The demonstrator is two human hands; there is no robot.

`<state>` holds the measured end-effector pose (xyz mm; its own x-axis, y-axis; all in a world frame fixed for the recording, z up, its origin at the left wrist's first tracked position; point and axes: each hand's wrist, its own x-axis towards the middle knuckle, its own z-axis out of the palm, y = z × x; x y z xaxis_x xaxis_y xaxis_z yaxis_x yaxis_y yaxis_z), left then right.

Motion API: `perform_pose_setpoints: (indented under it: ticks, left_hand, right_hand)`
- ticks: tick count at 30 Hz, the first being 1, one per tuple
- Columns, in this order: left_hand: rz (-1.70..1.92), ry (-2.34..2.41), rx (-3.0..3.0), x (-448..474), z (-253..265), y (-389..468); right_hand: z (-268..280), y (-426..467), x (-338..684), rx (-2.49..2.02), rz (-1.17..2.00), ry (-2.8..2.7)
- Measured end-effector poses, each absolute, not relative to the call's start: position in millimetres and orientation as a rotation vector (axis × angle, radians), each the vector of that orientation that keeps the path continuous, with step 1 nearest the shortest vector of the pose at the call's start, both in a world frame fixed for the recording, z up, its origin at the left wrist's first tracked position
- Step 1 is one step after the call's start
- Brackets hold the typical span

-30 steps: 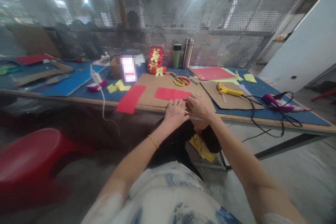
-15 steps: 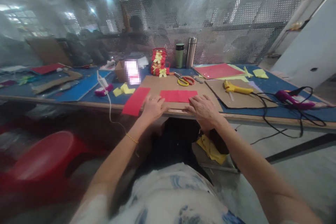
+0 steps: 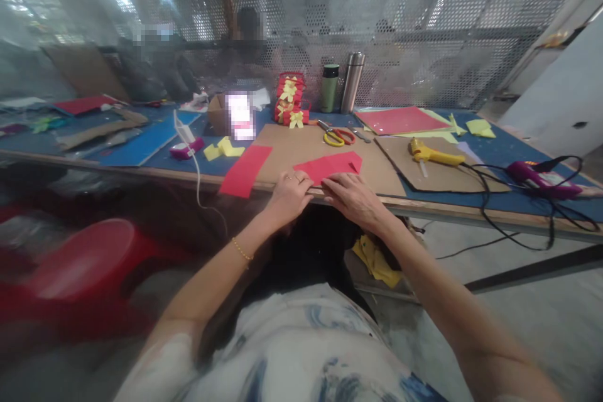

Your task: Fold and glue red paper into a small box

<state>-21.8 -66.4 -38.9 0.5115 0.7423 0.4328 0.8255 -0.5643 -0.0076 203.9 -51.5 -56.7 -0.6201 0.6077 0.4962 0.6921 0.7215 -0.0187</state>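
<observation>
A sheet of red paper (image 3: 327, 167) lies tilted on the brown cardboard (image 3: 277, 138) at the table's front edge, with a fold at its right end. My left hand (image 3: 291, 193) is closed on its near left edge, fingers bent and pressed together. At the near edge further right, my right hand (image 3: 354, 198) also grips the paper, its fingertips curled over it; the thumbs are hidden. Left of my hands, a second red paper strip (image 3: 247, 171) lies flat and untouched. Scissors (image 3: 335, 135) with yellow and red handles rest beyond the paper.
A yellow glue gun (image 3: 436, 156) with a black cable sits on cardboard at right. Behind stand red ornaments with yellow flowers (image 3: 292, 100), a green flask (image 3: 330, 88) and a steel flask (image 3: 353, 83). Yellow paper pieces (image 3: 224, 148) and a white cable (image 3: 198, 188) are at left.
Both hands have come closer together at the paper's near edge. The red paper, straight before, is now tilted with a folded right end. The view has shifted slightly.
</observation>
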Motion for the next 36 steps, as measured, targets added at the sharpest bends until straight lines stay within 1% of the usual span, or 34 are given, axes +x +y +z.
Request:
perform_pose_setpoints:
  ticks: [7,25,32,36]
  left_hand:
    - [-0.708,-1.396,-2.609,-30.4,-31.8,-61.1]
    - [-0.746,-1.309,-2.695,-36.4,-30.9,-53.5]
    - [-0.928,-1.177,-2.752,-44.8,-37.9,-46.0]
    - [-1.042,-1.321,-2.785,-40.4,-34.7,-40.3]
  right_hand:
    - [-64.0,-52.0,198.4,-1.013,-0.238,-2.370]
    - [-70.0,-62.5,188.7,-1.053,-0.345,-2.283]
    - [-79.2,-57.6,186.2,-0.950,-0.384,-2.148]
    - [-80.1,-57.0,183.7,-0.929,-0.445,-2.126]
